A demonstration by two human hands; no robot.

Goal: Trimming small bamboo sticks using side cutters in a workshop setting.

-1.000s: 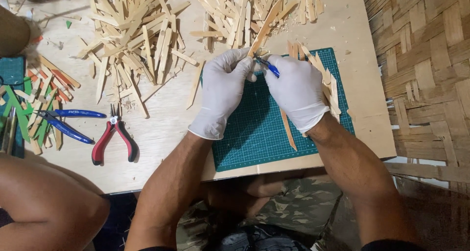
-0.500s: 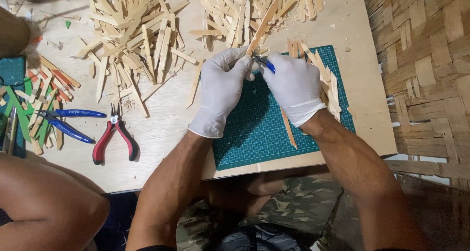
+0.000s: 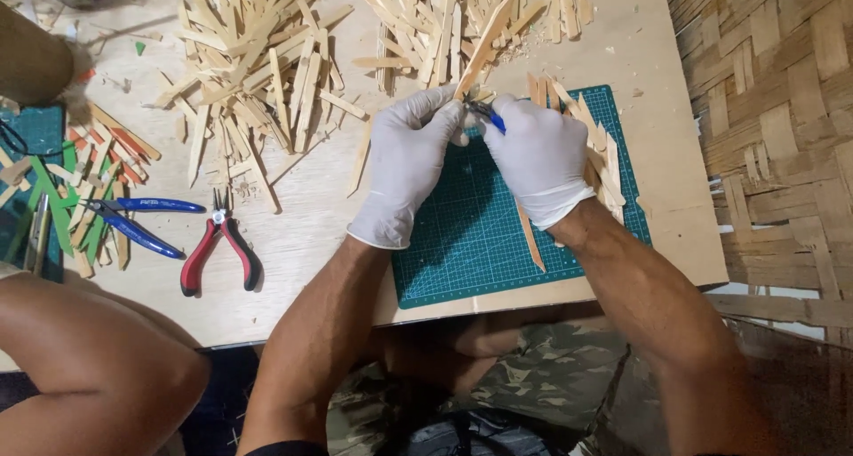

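We see left hand (image 3: 410, 158) pinching thin wood stick (image 3: 484, 47), light & snappable, right hand (image 3: 538, 158) clamped on blue-handled cutter (image 3: 487, 116) w/ both hands touching.

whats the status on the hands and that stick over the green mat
Left hand holds a wooden stick. Right hand closed on a blue-handled cutter at the stick's lower end. Loose sticks beside the right hand on the green mat.

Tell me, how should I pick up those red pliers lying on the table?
Take the red pliers by the two red handles, which spread apart toward the table's near edge, probably coming from above on that side. The metal jaws point away, toward the heap of wooden sticks, so they stay clear of your hand. The blue-handled pliers lie just to the left, so close on the red handles only.
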